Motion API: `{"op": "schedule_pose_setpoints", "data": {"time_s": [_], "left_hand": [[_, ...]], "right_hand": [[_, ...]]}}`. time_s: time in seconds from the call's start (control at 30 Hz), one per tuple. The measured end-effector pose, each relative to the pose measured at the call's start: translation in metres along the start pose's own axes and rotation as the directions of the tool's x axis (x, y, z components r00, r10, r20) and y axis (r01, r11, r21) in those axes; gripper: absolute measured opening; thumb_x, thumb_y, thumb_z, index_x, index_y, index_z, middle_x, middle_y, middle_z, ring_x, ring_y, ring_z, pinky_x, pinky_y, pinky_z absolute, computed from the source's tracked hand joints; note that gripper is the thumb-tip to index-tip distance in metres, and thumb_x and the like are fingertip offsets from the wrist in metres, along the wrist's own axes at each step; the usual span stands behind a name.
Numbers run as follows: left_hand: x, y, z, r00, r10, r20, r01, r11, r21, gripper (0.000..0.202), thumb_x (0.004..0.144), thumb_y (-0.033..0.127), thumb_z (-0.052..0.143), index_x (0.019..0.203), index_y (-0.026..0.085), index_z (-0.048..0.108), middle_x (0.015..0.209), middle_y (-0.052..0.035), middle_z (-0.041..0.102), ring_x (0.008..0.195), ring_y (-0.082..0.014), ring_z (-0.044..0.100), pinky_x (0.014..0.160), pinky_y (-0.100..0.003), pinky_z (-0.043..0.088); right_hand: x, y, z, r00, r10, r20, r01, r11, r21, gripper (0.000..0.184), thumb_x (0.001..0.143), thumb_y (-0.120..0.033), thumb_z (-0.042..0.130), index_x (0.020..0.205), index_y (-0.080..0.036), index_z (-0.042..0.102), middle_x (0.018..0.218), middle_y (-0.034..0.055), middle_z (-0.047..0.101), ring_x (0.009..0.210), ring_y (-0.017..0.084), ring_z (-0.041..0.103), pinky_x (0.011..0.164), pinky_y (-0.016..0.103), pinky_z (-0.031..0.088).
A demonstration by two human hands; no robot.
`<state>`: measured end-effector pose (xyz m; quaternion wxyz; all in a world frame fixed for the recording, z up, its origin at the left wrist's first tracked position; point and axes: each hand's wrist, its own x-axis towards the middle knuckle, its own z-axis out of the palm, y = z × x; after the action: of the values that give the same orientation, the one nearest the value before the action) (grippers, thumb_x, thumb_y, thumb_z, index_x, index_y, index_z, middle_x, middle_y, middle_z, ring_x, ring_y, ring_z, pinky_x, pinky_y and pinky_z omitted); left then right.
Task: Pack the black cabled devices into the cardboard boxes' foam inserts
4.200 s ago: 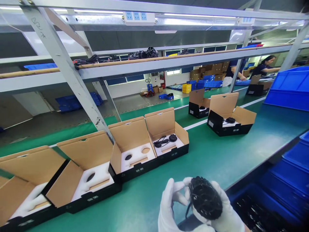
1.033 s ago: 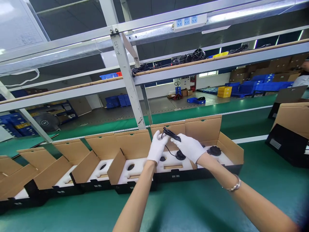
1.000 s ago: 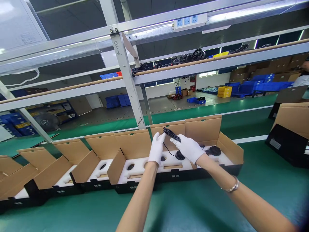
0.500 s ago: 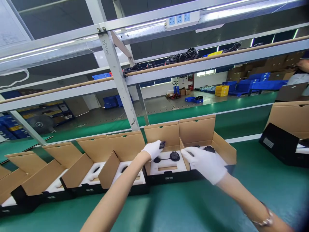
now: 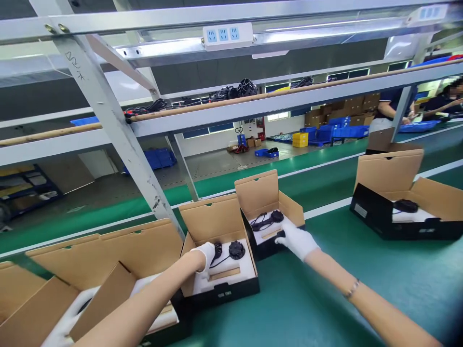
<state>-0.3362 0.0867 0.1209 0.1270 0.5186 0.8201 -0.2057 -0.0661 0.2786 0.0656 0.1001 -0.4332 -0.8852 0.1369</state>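
My left hand (image 5: 206, 258), in a white glove, reaches into an open cardboard box (image 5: 239, 288) with a black outside. Its fingers are closed on a bundle of black cable (image 5: 217, 249), partly hidden by the hand. A thin cord runs to a round black ribbed part (image 5: 237, 250) set in white foam (image 5: 249, 267). My right hand (image 5: 297, 241), also gloved, grips the front right edge of a second open box (image 5: 265, 249), with its fingertips curled at the front wall. A black round part (image 5: 277, 216) and a looped cable (image 5: 261, 222) rest on the foam there.
More open boxes (image 5: 139, 250) stand in a row at left. Another open box (image 5: 372, 214) sits at right on the green surface (image 5: 325, 299). A metal post (image 5: 126, 144) and a shelf rail (image 5: 282, 103) rise behind. People (image 5: 387, 108) are at the far right.
My view has turned right. The box at my right hand now stands apart and angled from its neighbour. My left hand has lowered the black cable bundle toward the foam.
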Motion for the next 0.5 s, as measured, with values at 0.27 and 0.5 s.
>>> {"op": "schedule_pose_setpoints", "data": {"time_s": [0.27, 0.5], "left_hand": [[-0.094, -0.034, -0.017, 0.853, -0.012, -0.522, -0.047, 0.994, -0.100, 0.035, 0.102, 0.037, 0.032, 0.129, 0.030, 0.054, 0.132, -0.0030, 0.062, 0.116, -0.0234, 0.060, 0.105, -0.037, 0.045], [-0.212, -0.210, 0.047, 0.425, -0.686, -0.591, 0.522, 0.719, -0.459, 0.066, 0.093, 0.055, 0.032, 0.132, 0.005, 0.051, 0.133, -0.0294, 0.056, 0.121, -0.0482, 0.053, 0.100, -0.060, 0.043]], "right_hand": [[0.128, -0.052, 0.005, 0.997, -0.072, -0.039, 0.075, 0.995, 0.061, 0.035, 0.095, -0.038, 0.054, 0.118, -0.013, 0.064, 0.132, 0.0212, 0.061, 0.114, 0.029, 0.064, 0.091, 0.036, 0.046], [0.052, -0.074, -0.032, 0.812, -0.057, -0.581, 0.231, 0.946, 0.230, 0.043, 0.099, -0.039, 0.038, 0.128, -0.018, 0.062, 0.130, 0.0128, 0.066, 0.120, 0.030, 0.061, 0.103, 0.042, 0.047]]}}
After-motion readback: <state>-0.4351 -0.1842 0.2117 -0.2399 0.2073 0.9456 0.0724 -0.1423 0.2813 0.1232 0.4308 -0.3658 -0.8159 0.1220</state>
